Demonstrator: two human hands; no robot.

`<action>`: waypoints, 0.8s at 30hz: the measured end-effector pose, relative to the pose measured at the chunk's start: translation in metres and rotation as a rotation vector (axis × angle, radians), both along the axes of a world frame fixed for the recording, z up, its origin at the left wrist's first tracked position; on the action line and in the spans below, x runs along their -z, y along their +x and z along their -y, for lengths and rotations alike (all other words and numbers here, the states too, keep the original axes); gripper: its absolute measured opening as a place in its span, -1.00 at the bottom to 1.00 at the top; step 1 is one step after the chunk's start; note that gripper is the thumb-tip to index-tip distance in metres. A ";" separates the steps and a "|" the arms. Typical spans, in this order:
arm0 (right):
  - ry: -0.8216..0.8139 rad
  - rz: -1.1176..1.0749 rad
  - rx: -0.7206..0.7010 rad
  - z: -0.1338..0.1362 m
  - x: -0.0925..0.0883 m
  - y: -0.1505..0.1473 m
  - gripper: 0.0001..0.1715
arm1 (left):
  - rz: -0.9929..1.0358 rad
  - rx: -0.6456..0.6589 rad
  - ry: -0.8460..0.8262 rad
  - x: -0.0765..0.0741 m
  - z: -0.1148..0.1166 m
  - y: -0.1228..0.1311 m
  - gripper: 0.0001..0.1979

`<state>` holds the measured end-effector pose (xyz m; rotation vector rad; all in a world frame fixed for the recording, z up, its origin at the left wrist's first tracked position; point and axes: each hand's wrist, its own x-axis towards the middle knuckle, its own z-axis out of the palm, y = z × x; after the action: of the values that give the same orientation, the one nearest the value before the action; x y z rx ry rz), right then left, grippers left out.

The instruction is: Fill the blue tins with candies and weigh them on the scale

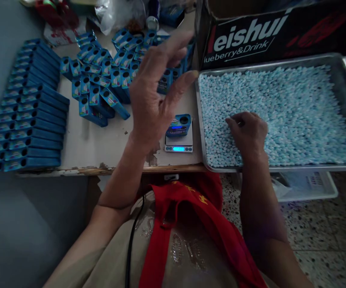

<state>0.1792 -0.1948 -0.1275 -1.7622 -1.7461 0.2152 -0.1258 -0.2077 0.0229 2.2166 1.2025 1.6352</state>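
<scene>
My left hand (pixel 158 88) is raised over the table, its fingers apart and thumb stretched out, with nothing in it. Beyond its wrist, to the right, a small blue box (pixel 178 126) with a round dark hole lies on a digital scale (pixel 179 149) with a lit display. My right hand (pixel 247 134) is down at the small pale-blue and white candies (pixel 289 108) that fill a metal tray (pixel 207 160). The thumb and fingers of that hand are curled together at the candy surface. What they hold, if anything, is hidden.
Blue boxes (pixel 35 120) are stacked in rows on the left. More loose blue boxes (pixel 98 80) crowd the table's middle, partly behind my left hand. A black carton (pixel 251 38) stands behind the tray. A can (pixel 153 16) and a plastic bag (pixel 113 16) lie farther back.
</scene>
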 end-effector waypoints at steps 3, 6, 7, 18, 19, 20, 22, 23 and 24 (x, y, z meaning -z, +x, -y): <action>0.065 -0.020 0.070 0.001 -0.006 -0.001 -0.85 | 0.081 -0.156 -0.068 0.027 0.010 -0.036 -0.46; 0.122 -0.048 0.080 0.004 -0.014 -0.009 -0.90 | 0.219 -0.326 -0.203 0.066 0.024 -0.079 -0.44; 0.126 -0.050 0.040 0.005 -0.017 -0.013 -0.90 | 0.252 -0.373 -0.206 0.076 0.028 -0.088 -0.47; 0.015 -0.373 -0.211 0.006 -0.022 -0.039 -0.83 | 0.149 -0.193 -0.455 0.128 0.044 -0.045 -0.26; -0.022 -0.496 -0.194 0.008 -0.024 -0.042 -0.76 | 0.134 -0.119 -0.517 0.134 0.041 -0.041 -0.37; -0.081 -0.625 -0.196 0.010 -0.027 -0.047 -0.66 | 0.112 -0.051 -0.549 0.137 0.036 -0.038 -0.48; -0.248 -0.872 -0.233 0.015 -0.033 -0.058 -0.45 | 0.030 0.040 -0.513 0.134 0.025 -0.030 -0.60; -0.325 -0.975 -0.240 0.017 -0.036 -0.064 -0.35 | -0.024 0.072 -0.472 0.128 0.018 -0.026 -0.62; -0.405 -1.070 -0.243 0.018 -0.039 -0.070 -0.27 | -0.086 0.092 -0.410 0.118 0.011 -0.022 -0.60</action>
<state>0.1088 -0.2128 -0.0883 -1.2346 -1.1146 1.4018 -0.1474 -0.2183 -0.0955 2.0597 1.2970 1.1444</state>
